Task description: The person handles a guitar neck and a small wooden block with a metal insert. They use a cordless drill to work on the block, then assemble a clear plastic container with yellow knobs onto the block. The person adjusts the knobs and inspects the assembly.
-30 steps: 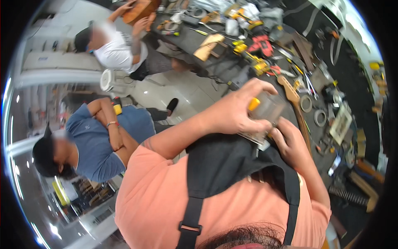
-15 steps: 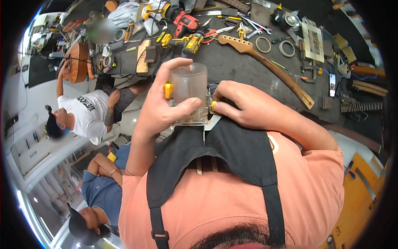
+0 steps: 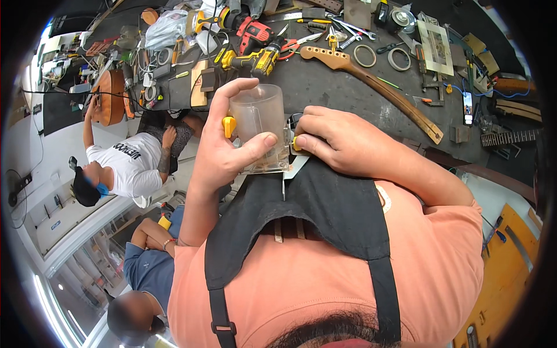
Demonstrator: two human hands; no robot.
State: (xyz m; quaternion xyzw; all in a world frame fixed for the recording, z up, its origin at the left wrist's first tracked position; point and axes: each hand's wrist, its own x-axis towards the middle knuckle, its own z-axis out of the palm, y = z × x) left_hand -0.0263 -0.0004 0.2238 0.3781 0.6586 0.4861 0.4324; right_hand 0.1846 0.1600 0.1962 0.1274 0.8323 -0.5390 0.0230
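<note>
My left hand (image 3: 217,153) is wrapped round a clear, frosted cylindrical container (image 3: 258,116), held upright before my chest. Its thumb crosses the container's lower front, and the index finger reaches to the rim. On the container's left side sticks out a yellow knob (image 3: 229,126). The fingers of my right hand (image 3: 328,139) pinch a second yellow knob (image 3: 296,144) at the right of the container's square clear base (image 3: 270,169). A flat metal plate (image 3: 296,166) shows below that knob. My hands hide how knob and base join.
Ahead lies a dark workbench (image 3: 325,87) with a guitar neck (image 3: 371,78), a yellow drill (image 3: 261,60), a red power tool (image 3: 253,35), pliers (image 3: 301,43) and two tape rings (image 3: 399,59). At left, one person (image 3: 130,165) touches a guitar body (image 3: 110,98); another (image 3: 148,267) sits nearer.
Both hands keep their grips; the container appears slightly farther left in the picture. The view has shifted a little. The nearer person's head has moved right.
</note>
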